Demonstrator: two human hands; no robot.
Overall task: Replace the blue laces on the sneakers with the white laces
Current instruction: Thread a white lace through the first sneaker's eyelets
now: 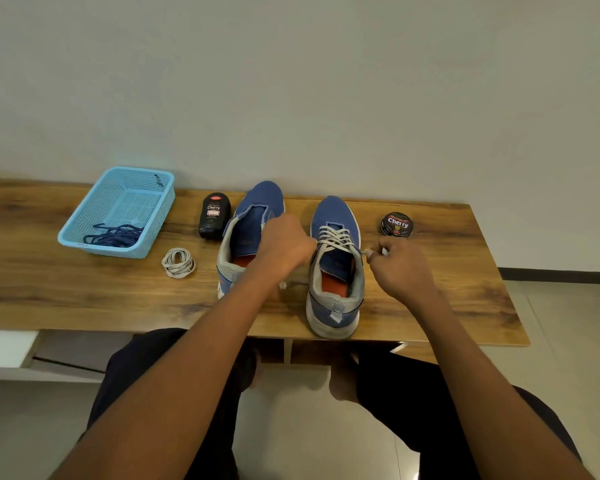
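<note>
Head view: you look down on a wooden table (66,289) set against a pale wall, with both your forearms reaching in from 6 o'clock.
Right sneaker: your right sneaker (335,271) stands near the table's front edge, toe toward 12 o'clock, and a white lace (335,238) is already crossed through its eyelets.
Left sneaker: the left sneaker (245,233) stands just beside it at 9 o'clock, toe also toward 12, with no lace showing in its eyelets.
Left hand: your left hand (284,245) is curled into a fist between the two sneakers; it probably grips one end of the white lace, though the fingers hide it.
Right hand: your right hand (400,268) sits at 3 o'clock of the right sneaker, thumb and fingertips pinching the other end of the white lace.
Spare lace: a coiled white lace (178,262) lies on the table at 9 o'clock of the left sneaker.
Blue laces: the blue laces (115,234) lie heaped in the near corner of the blue basket (84,216), at 10 o'clock of the coil.
Polish: a black polish bottle (214,216) lies just beside the left sneaker at 9 o'clock; a round polish tin (397,225) rests at 2 o'clock of the right sneaker.
</note>
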